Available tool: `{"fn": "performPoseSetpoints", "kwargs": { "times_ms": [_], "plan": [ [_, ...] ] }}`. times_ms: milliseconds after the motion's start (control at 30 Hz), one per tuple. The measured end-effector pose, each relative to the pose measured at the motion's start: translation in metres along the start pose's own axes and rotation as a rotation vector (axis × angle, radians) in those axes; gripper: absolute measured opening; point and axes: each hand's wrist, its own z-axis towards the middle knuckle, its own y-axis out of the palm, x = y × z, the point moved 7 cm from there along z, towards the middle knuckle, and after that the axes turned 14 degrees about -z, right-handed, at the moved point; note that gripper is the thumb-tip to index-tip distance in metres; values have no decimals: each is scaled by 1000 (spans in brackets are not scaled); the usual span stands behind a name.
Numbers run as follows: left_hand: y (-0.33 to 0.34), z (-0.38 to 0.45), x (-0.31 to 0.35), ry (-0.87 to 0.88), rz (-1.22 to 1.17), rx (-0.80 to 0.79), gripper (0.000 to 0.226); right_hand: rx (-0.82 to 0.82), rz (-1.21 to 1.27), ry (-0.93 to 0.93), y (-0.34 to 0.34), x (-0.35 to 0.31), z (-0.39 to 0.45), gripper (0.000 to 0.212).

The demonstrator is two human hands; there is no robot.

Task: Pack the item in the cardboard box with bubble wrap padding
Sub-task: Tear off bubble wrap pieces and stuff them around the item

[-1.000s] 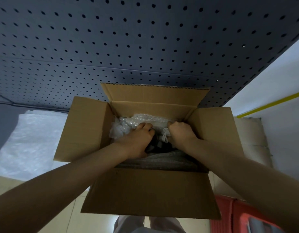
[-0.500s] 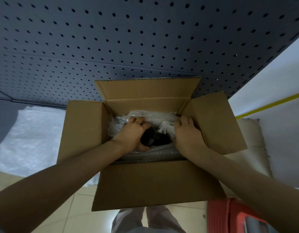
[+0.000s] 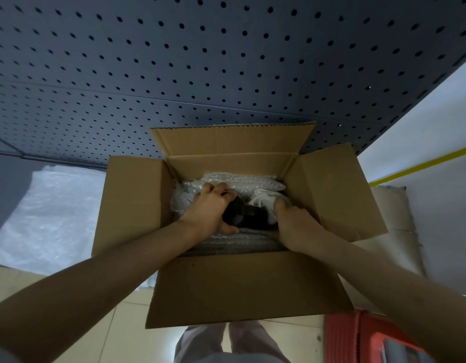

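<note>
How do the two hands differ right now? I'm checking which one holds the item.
The left hand curls round the black item; the right hand lies flatter beside it, against the wrap. The left's thumb shows under the item; the right's fingers are mostly hidden. Both are inside the box.

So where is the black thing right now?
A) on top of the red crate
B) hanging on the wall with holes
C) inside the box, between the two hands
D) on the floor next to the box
C: the black item sits down inside the open cardboard box, on the bubble wrap, with the left hand curled round its side and the right hand at its other side.
</note>
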Motion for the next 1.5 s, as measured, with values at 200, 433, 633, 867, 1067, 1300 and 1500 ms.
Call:
{"fn": "performPoseSetpoints", "kwargs": {
  "times_ms": [200, 433, 633, 867, 1067, 1300, 1500],
  "plan": [
    [1, 1, 5, -19, -9, 17, 86, -39, -66, 22, 20, -6, 10, 22],
    [1, 0, 11, -29, 8, 36, 83, -158, -34, -12, 28, -20, 16, 29],
    [-1, 2, 14, -23, 23, 8, 80, -171, -78, -13, 24, -25, 9, 38],
    [-4, -6, 13, 1, -31, 28, 86, 30, 74, -95, -27, -17, -10, 37],
    [-34, -21, 13, -20, -44, 171, 73, 2, 344, -240, -31, -12, -12, 40],
    [-66, -54, 5, -37, -131, 245, 59, 35, 350, -284, -48, -24, -13, 40],
    [-109, -96, -30, -11, -107, 298, 38, 150, 220, -251, -86, -76, -14, 36]
  ]
}}
